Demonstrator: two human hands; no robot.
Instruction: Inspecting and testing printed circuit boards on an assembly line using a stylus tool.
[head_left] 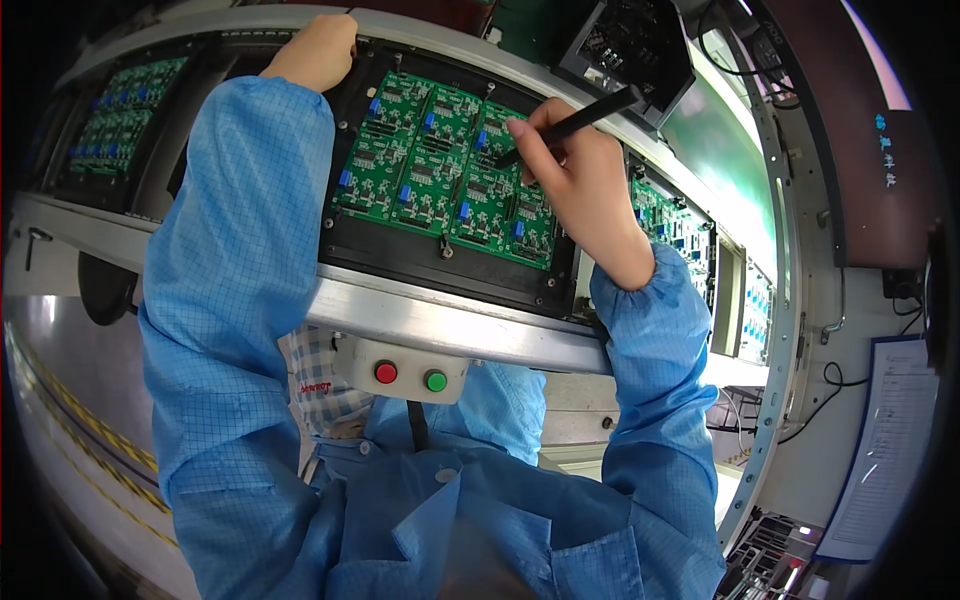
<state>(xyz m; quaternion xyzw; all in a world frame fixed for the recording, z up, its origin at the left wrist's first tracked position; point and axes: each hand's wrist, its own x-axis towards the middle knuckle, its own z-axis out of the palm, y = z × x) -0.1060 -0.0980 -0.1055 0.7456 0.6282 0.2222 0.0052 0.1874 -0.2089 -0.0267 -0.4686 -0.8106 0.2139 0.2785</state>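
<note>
Green circuit boards (pixel 430 170), dotted with small blue blocks (pixel 463 211), lie side by side in a black tray (pixel 390 242) that sits between the metal rails, right in front of the person. They look light and stiff but fragile: thin sheets crowded with parts that a hard press might bend or crack, so the bare outer edges would be the safer place to take hold (the tray's wide border gives a sturdier grip still). Across them reaches the right hand (pixel 585 165), closed with thumb and fingers around a slim black pen (pixel 595 113), whose tip points down at the boards; whether it touches cannot be told. That pen is probably light and rigid, best pinched low near the tip, with its smooth barrel perhaps a little slippery. The left hand (pixel 315 52) is curled at the far rail, just beyond the tray's corner, and whether it grips anything is hidden. Farther left, another dark tray (pixel 100 188) holds similar green boards (pixel 125 115), and more boards (pixel 670 215) lie past the right wrist, partly covered by the arm.
</note>
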